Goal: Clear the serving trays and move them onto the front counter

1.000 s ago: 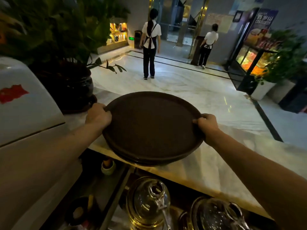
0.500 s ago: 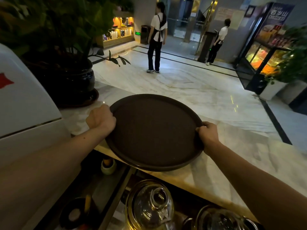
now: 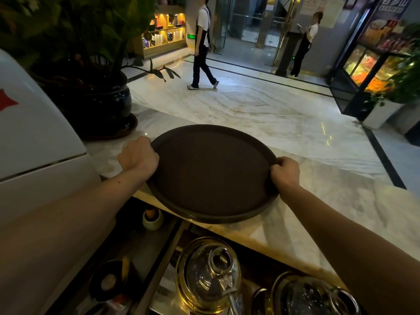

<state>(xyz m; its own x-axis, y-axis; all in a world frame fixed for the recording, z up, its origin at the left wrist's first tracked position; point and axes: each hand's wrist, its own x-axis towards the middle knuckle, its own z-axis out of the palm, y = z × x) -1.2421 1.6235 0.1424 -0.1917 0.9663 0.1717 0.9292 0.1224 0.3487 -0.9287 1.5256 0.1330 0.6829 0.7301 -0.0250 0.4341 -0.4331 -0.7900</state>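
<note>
A round brown tray (image 3: pixel 213 171) is held flat on the marble bench (image 3: pixel 341 201), its near edge overhanging. The left hand (image 3: pixel 138 155) and right hand (image 3: pixel 285 173) are closed on opposite rims — it is best slid forward evenly before release.

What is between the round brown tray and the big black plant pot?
In the head view, only bare marble counter lies between the tray and the plant pot; the left hand grips the tray's rim nearby.
</note>
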